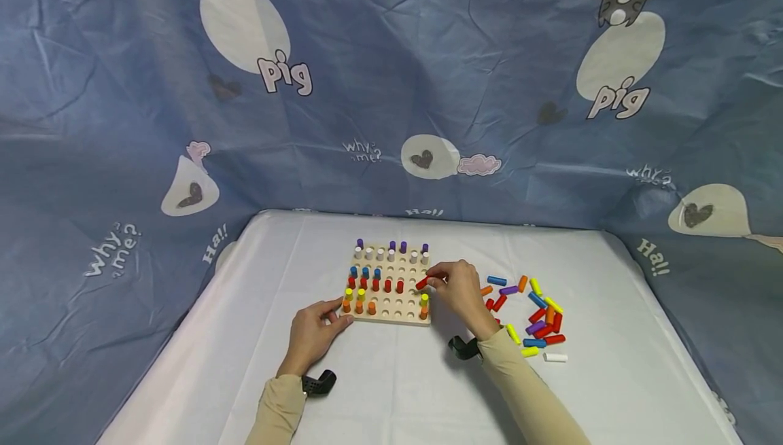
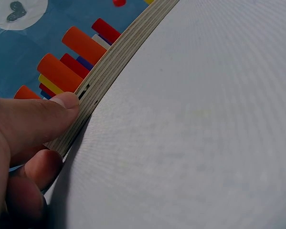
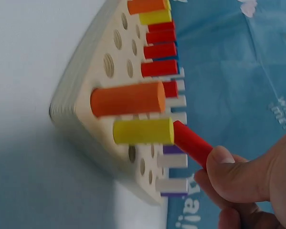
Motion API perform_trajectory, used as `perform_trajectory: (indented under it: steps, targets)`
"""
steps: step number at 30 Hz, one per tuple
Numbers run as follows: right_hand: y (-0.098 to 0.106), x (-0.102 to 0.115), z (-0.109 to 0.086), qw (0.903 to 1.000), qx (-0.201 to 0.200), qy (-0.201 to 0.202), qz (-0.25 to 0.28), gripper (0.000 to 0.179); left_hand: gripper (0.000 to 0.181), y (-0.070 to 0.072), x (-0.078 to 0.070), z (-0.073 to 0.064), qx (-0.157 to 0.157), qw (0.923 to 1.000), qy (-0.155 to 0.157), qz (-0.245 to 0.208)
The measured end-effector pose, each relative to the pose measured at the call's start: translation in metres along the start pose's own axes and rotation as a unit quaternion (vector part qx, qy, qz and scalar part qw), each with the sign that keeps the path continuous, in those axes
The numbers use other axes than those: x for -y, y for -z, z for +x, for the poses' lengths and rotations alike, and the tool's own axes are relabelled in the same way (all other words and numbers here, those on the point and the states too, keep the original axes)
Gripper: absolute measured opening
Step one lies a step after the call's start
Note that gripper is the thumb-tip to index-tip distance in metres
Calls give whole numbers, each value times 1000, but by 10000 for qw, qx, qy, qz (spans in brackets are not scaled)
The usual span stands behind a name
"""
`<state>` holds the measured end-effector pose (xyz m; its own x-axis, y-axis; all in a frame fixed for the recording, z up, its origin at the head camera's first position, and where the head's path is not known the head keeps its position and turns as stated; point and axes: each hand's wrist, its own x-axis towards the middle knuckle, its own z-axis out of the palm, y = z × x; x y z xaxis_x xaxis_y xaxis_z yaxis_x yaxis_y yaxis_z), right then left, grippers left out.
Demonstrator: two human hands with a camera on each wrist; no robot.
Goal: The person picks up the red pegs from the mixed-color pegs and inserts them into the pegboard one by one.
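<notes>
A wooden pegboard (image 1: 397, 321) with rows of coloured pegs lies on the white table. My left hand (image 1: 313, 335) holds its near left corner, the thumb (image 2: 61, 107) along the front edge and the fingers curled beside it. Between thumb and fingertips, my right hand (image 1: 459, 292) pinches a red peg (image 3: 195, 143), tilted above the board's right side. The peg's tip is close to the top of a standing yellow peg (image 3: 145, 131) in the right wrist view. An orange peg (image 3: 128, 99) stands at the near right corner. Red pegs (image 1: 388, 286) fill part of a middle row.
Loose pegs in several colours lie scattered right of the board, among them a white peg (image 1: 555, 358) and a blue peg (image 1: 497, 280). A white cloth (image 1: 379, 377) covers the table. Behind it hangs a blue printed curtain (image 1: 367, 105).
</notes>
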<state>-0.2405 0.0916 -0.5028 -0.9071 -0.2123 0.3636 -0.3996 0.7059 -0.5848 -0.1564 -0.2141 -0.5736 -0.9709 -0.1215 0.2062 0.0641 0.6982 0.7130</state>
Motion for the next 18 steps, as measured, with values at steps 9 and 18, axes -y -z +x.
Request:
perform_trajectory:
  steps: [9,18]
  targets:
    - [-19,12,-2,9975,97,428,-557,12,48,1,-2,0,-26,10000,7,14]
    - [-25,15,-4,9943,21,618,-866,14,48,1,-3,-1,-53,10000,-16,56]
